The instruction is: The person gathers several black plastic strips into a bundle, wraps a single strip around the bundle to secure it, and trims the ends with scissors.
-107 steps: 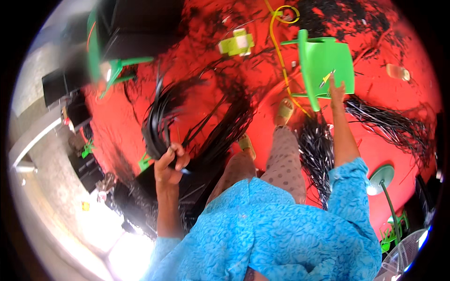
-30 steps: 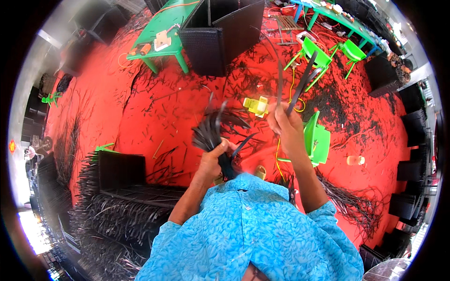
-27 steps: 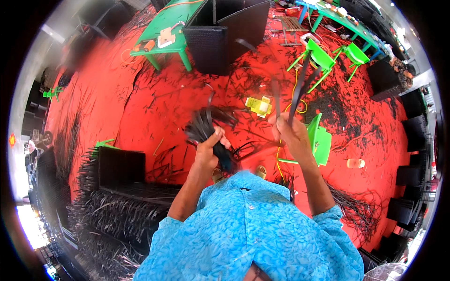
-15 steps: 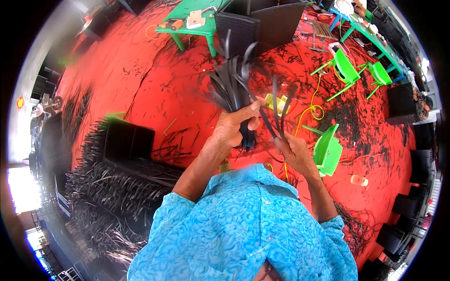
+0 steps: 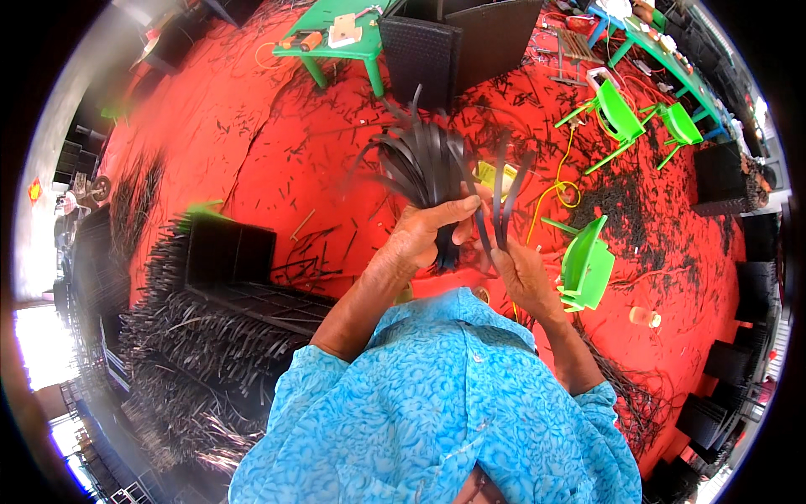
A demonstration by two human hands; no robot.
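Observation:
My left hand (image 5: pixel 426 235) is wrapped round a thick bundle of black flat strips (image 5: pixel 424 164), whose loose ends fan out above the fist. Below it, the short lower ends of the bundle stick out. Close beside it, my right hand (image 5: pixel 522 273) pinches a few separate black strips (image 5: pixel 502 197) that stand upright from its fingers. The two hands are apart by a small gap, in front of my blue patterned shirt (image 5: pixel 437 378).
A half-woven black piece (image 5: pixel 231 256) with bristling strip ends stands at left. Ahead are a green table (image 5: pixel 336 46) and a dark woven box (image 5: pixel 420 59). Green chairs (image 5: pixel 588 265), a yellow cord (image 5: pixel 537 214) and a jar (image 5: pixel 644 317) lie right, among strip scraps on red flooring (image 5: pixel 336 193).
My right hand and its strips have shifted slightly and sit closer to the left hand. The bundle has moved a little lower, its tips swaying.

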